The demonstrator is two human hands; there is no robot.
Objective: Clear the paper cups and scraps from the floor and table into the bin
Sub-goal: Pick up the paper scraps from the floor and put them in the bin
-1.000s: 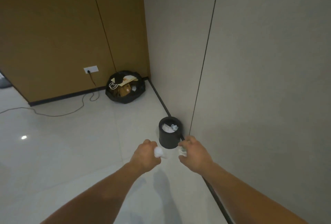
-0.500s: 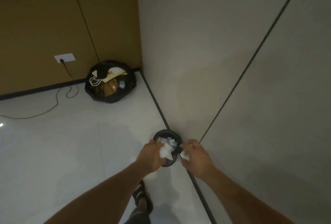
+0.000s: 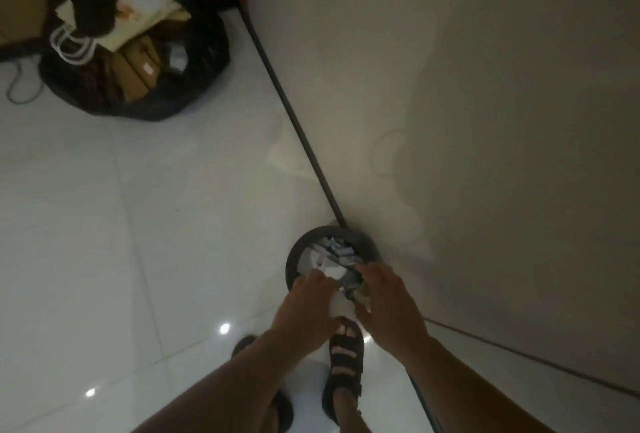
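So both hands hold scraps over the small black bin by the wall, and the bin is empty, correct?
Not empty: the head view shows the bin holding paper scraps. The left hand and right hand do hold scraps over it, by the wall.

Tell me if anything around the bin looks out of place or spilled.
Nothing looks spilled. The small black bin looks crammed with paper scraps almost to its rim, and the black rubbish bag in the corner gapes open, with boxes and a paper bag sticking up.
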